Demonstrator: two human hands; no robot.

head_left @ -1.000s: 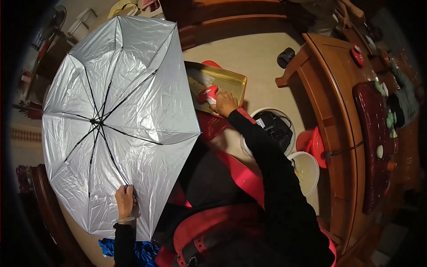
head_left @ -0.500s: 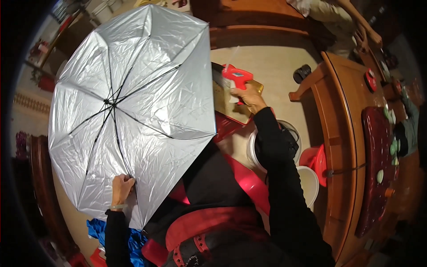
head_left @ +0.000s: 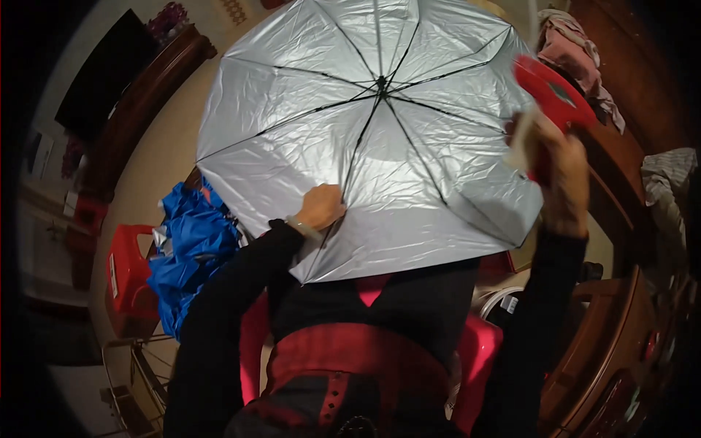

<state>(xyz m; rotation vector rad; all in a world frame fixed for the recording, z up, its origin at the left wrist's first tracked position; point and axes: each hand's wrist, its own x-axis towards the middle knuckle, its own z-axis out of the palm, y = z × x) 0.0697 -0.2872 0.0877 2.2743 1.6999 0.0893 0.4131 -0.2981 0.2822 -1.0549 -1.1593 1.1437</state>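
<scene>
An opened umbrella point(head_left: 409, 160) lies across my lap with its silver lining facing up. Its black ribs meet at a dark hub near the far side. My left hand point(head_left: 321, 207) is closed on a rib and the fabric beside it, near the left front edge. Over the umbrella's right edge, my right hand point(head_left: 564, 157) grips a red gun-shaped tool point(head_left: 558, 91) with a pale part below its body. A thin translucent strip shows above the tool. Motion blurs this hand and tool, and their exact contact with the lining cannot be made out.
Crumpled blue fabric point(head_left: 191, 252) lies at my left, beside a red plastic stool point(head_left: 131, 270) and a metal rack point(head_left: 142, 379). Wooden furniture point(head_left: 602, 343) stands at the right. Clothes point(head_left: 573, 55) lie on the dark wood at the far right.
My view has turned, and the umbrella now lies more in front of me. My right hand has brought the red tool from beside the umbrella to its right edge. My left hand still holds the rib.
</scene>
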